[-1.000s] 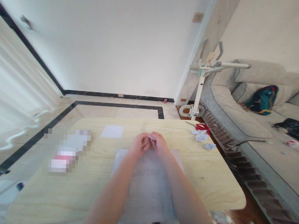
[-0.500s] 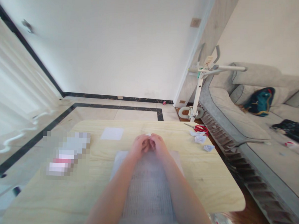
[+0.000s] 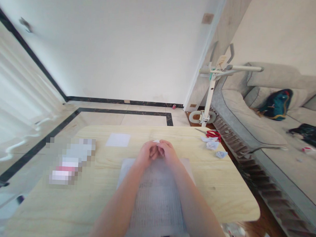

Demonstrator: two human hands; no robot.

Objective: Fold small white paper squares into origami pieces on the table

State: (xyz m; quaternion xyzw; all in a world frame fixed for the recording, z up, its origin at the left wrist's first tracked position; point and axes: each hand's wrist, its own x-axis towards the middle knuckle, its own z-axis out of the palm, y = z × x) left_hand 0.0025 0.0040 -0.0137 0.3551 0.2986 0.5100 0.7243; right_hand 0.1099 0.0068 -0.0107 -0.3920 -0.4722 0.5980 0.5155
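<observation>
A little bit of white paper [image 3: 156, 141] is pinched by the left hand [image 3: 147, 154] and the right hand [image 3: 167, 152]. Both are curled, close together.

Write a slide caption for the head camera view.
Left hand and right hand hold white paper over a wooden table; red-handled scissors and crumpled paper lie to the right.

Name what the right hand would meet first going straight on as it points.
Likely the left hand, just across the small white piece from the right hand; exact depth is unclear.
</observation>
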